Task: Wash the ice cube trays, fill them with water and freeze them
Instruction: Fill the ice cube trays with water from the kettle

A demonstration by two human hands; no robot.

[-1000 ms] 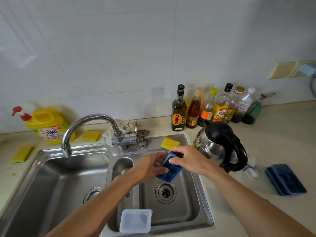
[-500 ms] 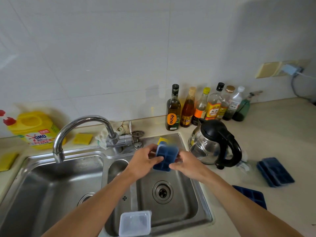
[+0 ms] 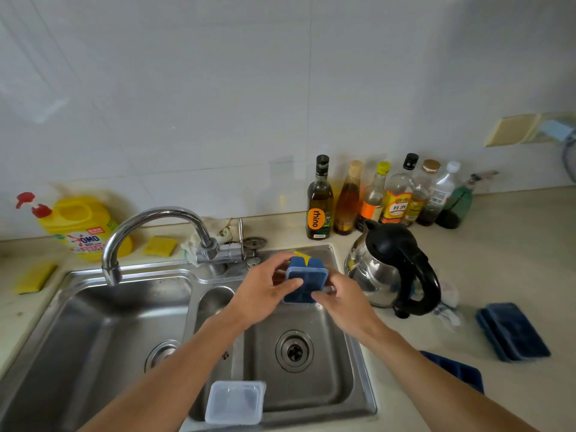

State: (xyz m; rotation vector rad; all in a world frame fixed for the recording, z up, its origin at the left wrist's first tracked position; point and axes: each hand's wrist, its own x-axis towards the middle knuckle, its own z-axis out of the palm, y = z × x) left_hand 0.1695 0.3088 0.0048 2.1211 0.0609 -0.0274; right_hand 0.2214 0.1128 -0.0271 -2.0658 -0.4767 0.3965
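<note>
A small blue ice cube tray (image 3: 307, 280) is held upright over the right sink basin (image 3: 330, 381), its compartments facing me. My left hand (image 3: 265, 291) grips its left side and my right hand (image 3: 341, 299) grips its lower right edge. A yellow sponge (image 3: 302, 255) peeks out behind the tray. Two more blue trays (image 3: 512, 332) lie stacked on the counter at the right. Another blue tray (image 3: 455, 371) lies nearer me, partly hidden by my right forearm. The faucet (image 3: 149, 227) points over the left basin, with no water running.
A clear plastic lid (image 3: 235, 402) rests on the sink's front rim. A steel kettle (image 3: 392, 269) stands right of the sink, with several bottles (image 3: 374, 198) behind it. A yellow detergent jug (image 3: 81, 227) and yellow sponges (image 3: 160, 246) sit at the back left.
Both hands have turned the tray from tilted to upright and raised it slightly toward the back of the right basin. My right hand shifted from its top to its lower right edge.
</note>
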